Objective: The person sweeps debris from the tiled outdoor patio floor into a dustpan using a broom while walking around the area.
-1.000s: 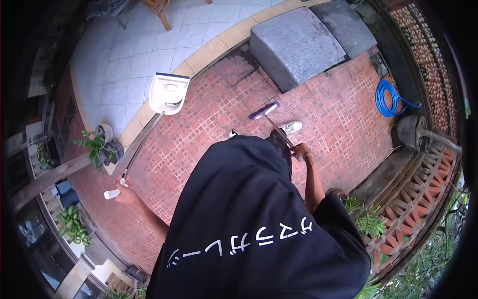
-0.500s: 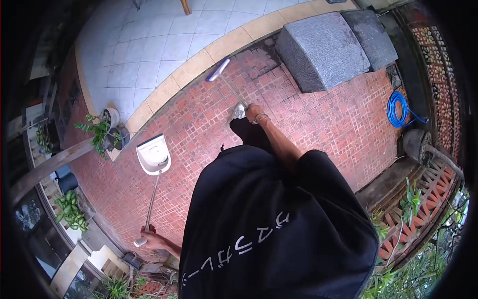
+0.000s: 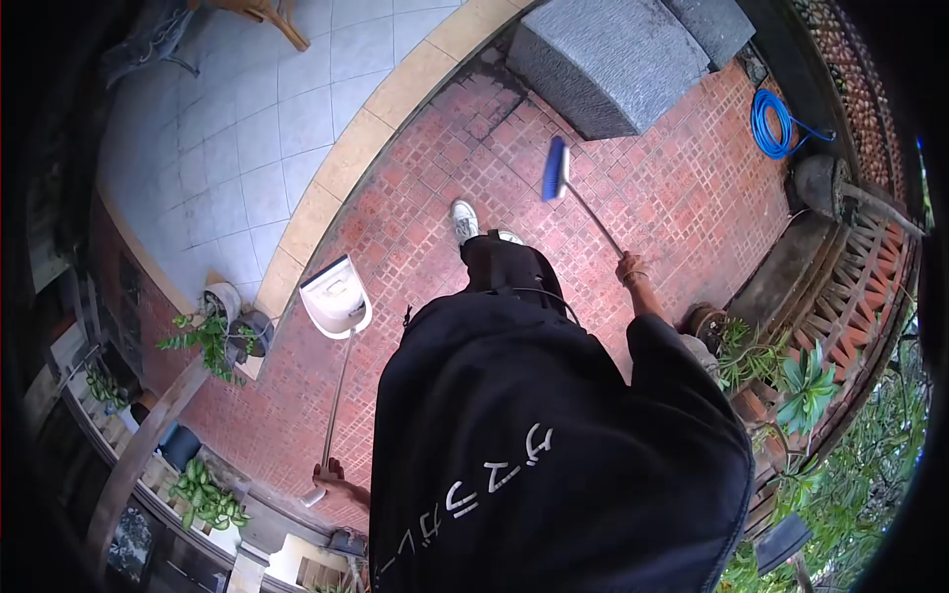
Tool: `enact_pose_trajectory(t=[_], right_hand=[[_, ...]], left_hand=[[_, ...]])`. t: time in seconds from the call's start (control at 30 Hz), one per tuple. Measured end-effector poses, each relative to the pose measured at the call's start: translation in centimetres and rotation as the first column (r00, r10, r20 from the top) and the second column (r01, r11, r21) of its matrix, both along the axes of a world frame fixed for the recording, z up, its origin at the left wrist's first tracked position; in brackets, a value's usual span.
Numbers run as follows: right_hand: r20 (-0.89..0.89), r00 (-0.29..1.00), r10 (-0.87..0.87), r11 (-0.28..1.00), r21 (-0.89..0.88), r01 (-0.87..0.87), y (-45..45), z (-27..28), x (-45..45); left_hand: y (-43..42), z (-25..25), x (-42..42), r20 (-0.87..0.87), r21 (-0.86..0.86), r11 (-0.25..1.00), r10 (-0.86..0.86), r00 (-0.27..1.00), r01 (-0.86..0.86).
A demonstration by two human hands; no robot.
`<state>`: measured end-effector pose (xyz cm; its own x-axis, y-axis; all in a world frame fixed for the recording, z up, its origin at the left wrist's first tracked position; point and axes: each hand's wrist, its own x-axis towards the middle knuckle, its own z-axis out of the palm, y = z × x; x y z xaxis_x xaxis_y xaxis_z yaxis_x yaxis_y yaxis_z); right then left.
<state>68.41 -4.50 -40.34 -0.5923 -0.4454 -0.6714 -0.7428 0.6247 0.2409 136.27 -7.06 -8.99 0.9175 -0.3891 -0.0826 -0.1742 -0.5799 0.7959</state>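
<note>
My right hand [image 3: 633,267] is wrapped around the pole of a broom [image 3: 557,170], arm stretched out to the right. The broom has a blue-bristled head with a white back, tilted beside the grey stone block. Low on the left, my left hand [image 3: 338,480] grips the upper end of a long-handled dustpan [image 3: 334,287]. Its white pan has a dark front lip, and a little dark debris shows inside. Between the two tools, a white shoe [image 3: 464,221] stands on the red brick floor [image 3: 415,198].
A large grey stone block [image 3: 603,64] stands at the top, near a coiled blue hose [image 3: 769,124]. A raised tiled floor [image 3: 267,128] with a beige edge lies left. Potted plants [image 3: 213,341] sit by its corner, and more greenery [image 3: 806,385] grows at right.
The broom has swung right, away from the tiled edge, as my right arm extended outward. The dustpan and my left hand appear slightly farther right in view. My body and viewpoint have shifted.
</note>
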Motion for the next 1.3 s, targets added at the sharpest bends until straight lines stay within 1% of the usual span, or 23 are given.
enact_pose_trajectory(t=[0.03, 0.1, 0.27, 0.33, 0.4, 0.43, 0.47, 0.53, 0.6, 0.67, 0.73, 0.77, 0.8, 0.87, 0.9, 0.97, 1.03, 1.1, 1.17, 1.2, 1.23, 1.27, 1.3], right_hand=[[-0.012, 1.0, -0.005, 1.0, 0.006, 0.005, 0.6, -0.6, -1.3], [-0.097, 0.957, -0.272, 0.962, -0.028, 0.27, 0.8, -1.2, -2.6], [-0.052, 0.968, -0.245, 0.969, -0.003, 0.245, -1.6, -0.8, -2.5], [-0.089, 0.957, -0.277, 0.958, -0.098, 0.268, -0.6, 0.8, -1.8], [0.086, 0.994, -0.071, 0.951, -0.296, 0.093, 6.0, -6.3, -3.9], [0.088, 0.994, -0.058, 0.951, -0.3, 0.082, 2.1, 0.8, -0.1], [0.254, 0.952, -0.169, 0.89, -0.377, 0.258, -5.0, 10.7, 6.1], [0.448, 0.873, -0.195, 0.927, -0.206, 0.313, -6.5, 9.3, 8.5], [0.566, 0.803, -0.187, 0.919, -0.187, 0.346, -9.1, 6.7, 12.1], [0.644, 0.765, 0.037, 0.946, -0.27, 0.182, -13.5, 6.3, 16.6], [0.698, 0.698, 0.161, 0.964, -0.263, 0.042, -17.5, 5.8, 21.2], [0.705, 0.67, 0.231, 0.953, -0.304, -0.009, -19.2, 5.6, 23.8], [0.708, 0.64, 0.299, 0.938, -0.34, -0.062, -20.7, 5.3, 26.5], [0.659, 0.636, 0.403, 0.914, -0.254, -0.316, -23.3, 4.7, 33.0], [0.652, 0.638, 0.41, 0.911, -0.256, -0.323, -23.8, 3.8, 35.7], [0.485, 0.706, 0.516, 0.853, -0.368, -0.371, -24.2, 2.2, 41.3], [0.509, 0.707, 0.49, 0.87, -0.334, -0.362, -24.1, 1.0, 44.1], [0.528, 0.745, 0.408, 0.913, -0.233, -0.335, -23.1, 0.5, 44.2], [0.321, 0.861, 0.394, 0.916, -0.211, -0.34, -19.9, -3.1, 43.6], [0.297, 0.876, 0.381, 0.924, -0.164, -0.346, -18.7, -1.9, 42.1], [0.228, 0.897, 0.378, 0.923, -0.163, -0.348, -16.4, -1.8, 39.8], [0.227, 0.926, 0.3, 0.953, -0.108, -0.282, -14.8, -0.1, 37.7], [0.164, 0.94, 0.299, 0.954, -0.073, -0.29, -13.2, 0.4, 35.8]], left_hand=[[-1.5, -1.2, 0.5, -0.018, 0.012, 1.0, -0.012, 1.0, 0.012], [-5.9, -3.5, 1.0, -0.042, 0.035, 0.998, -0.044, 0.998, 0.045], [-8.0, -4.2, 3.1, -0.059, 0.058, 0.995, -0.073, 0.996, 0.076], [-6.8, -4.2, 3.8, -0.074, 0.053, 0.997, -0.053, 0.996, 0.057], [-5.9, -4.3, 4.0, -0.083, 0.054, 0.998, -0.028, 0.996, 0.033], [-5.2, -4.5, 4.0, -0.087, 0.056, 0.998, -0.024, 0.996, 0.029], [-5.5, -4.5, 4.5, -0.094, 0.061, 0.998, -0.024, 0.995, 0.029], [-3.7, -4.7, 4.2, -0.112, 0.069, 0.997, -0.03, 0.993, 0.038], [-3.7, -5.2, 5.4, -0.129, 0.064, 0.997, -0.045, 0.991, 0.053], [-2.8, -5.1, 6.8, -0.132, 0.062, 0.996, -0.059, 0.989, 0.068], [-3.1, -5.4, 8.2, -0.131, 0.06, 0.994, -0.078, 0.988, 0.086], [-3.1, -5.5, 9.4, -0.134, 0.062, 0.993, -0.089, 0.987, 0.098], [-2.8, -5.7, 10.5, -0.14, 0.068, 0.992, -0.097, 0.985, 0.107], [-2.5, -6.2, 13.5, -0.163, 0.082, 0.988, -0.114, 0.98, 0.128], [-2.6, -6.8, 14.5, -0.176, 0.08, 0.988, -0.116, 0.978, 0.132], [-2.4, -7.2, 17.1, -0.175, 0.086, 0.988, -0.11, 0.978, 0.126], [-3.2, -8.0, 19.7, -0.167, 0.093, 0.988, -0.109, 0.98, 0.126], [-2.3, -8.1, 24.0, -0.186, 0.109, 0.984, -0.117, 0.976, 0.139], [-3.0, -9.2, 26.9, -0.214, 0.125, 0.978, -0.137, 0.967, 0.166], [-2.8, -9.4, 28.0, -0.228, 0.133, 0.974, -0.15, 0.962, 0.183], [-2.8, -9.4, 29.2, -0.231, 0.137, 0.971, -0.161, 0.96, 0.196], [-2.9, -9.4, 30.1, -0.232, 0.118, 0.972, -0.171, 0.958, 0.202], [-3.2, -10.0, 30.7, -0.237, 0.095, 0.973, -0.183, 0.954, 0.21]])
